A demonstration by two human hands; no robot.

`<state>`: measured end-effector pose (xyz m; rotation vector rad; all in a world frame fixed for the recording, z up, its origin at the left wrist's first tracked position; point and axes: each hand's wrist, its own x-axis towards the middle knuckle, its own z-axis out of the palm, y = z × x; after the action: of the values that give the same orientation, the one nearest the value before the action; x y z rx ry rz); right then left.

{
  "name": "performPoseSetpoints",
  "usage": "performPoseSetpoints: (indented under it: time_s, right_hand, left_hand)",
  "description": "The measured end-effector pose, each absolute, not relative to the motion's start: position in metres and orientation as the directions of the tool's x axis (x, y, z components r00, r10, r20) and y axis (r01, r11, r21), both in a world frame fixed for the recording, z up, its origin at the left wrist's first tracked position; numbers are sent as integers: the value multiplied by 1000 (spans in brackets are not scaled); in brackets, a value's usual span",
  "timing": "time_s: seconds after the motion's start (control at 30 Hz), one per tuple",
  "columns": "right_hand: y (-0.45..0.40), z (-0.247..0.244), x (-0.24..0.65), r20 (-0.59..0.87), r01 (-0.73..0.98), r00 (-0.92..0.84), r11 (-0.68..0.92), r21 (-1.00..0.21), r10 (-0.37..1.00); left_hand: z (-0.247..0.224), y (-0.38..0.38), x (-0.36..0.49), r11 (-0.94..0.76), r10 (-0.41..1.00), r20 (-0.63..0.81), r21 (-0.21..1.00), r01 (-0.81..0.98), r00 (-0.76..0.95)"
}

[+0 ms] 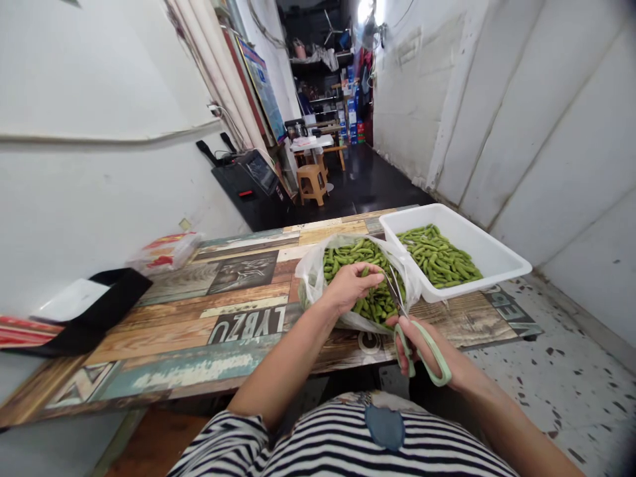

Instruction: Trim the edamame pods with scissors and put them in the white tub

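Observation:
My left hand (352, 286) is closed in a pinch over the bag, holding a green soybean pod (366, 270) between thumb and fingers. In my right hand (422, 348) is a pair of scissors (431, 358) with pale green handles; its blades are parted and point up toward the pinched pod. Below both hands, a white plastic bag (311, 275) stands with its mouth spread wide, full of green pods (352, 250). To its right, a white plastic tray (501, 260) holds a heap of similar pods (440, 258) on its left side.
The wood-patterned table (253, 298) runs under everything. At its left lie a clear plastic package (166, 253) with red and yellow print and a black holder (119, 298). Beyond the table are a black machine (251, 185) and a brown stool (312, 182). A wall (556, 99) rises at right.

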<state>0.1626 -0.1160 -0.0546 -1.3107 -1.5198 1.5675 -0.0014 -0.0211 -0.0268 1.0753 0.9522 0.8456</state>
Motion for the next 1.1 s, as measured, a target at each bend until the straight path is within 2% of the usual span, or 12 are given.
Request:
performPoseSetpoints:
  time_s: [0.13,0.33,0.57,0.83,0.9,0.93,1.0,1.1]
  right_hand:
    - [-116,-58,160,-274,179,-316,-227,-957,908]
    - [-117,-59,159,-255,185,-290,-207,-961,922]
    - [-116,-63,158,-253,124,-307,-225,-966,918]
    - [-118,-50,154,-372,43,-203,-371,-928,906]
    - [-117,-47,147,-400,28,-233,-405,-914,887]
    - [-115,-47,144,-408,15,-323,-427,-904,854]
    - [-115,-46,141,-406,13,-377,-434,-901,832]
    - [-128,-45,144,-400,28,-267,-408,-913,877]
  left_hand:
    - [-27,-28,5,313,897,-242,939,-145,371]
    - [-26,-37,9,272,926,-227,955,-117,303]
    - [-28,-35,6,252,930,-231,967,-39,285]
    - [-6,-38,-1,257,906,-290,956,145,309]
    - [8,-21,-7,216,926,-251,965,149,281]
    - [15,-9,-6,170,937,-204,975,140,283]
    - [28,14,9,37,953,-73,992,125,295]
    - [45,29,44,-176,888,46,953,247,458]
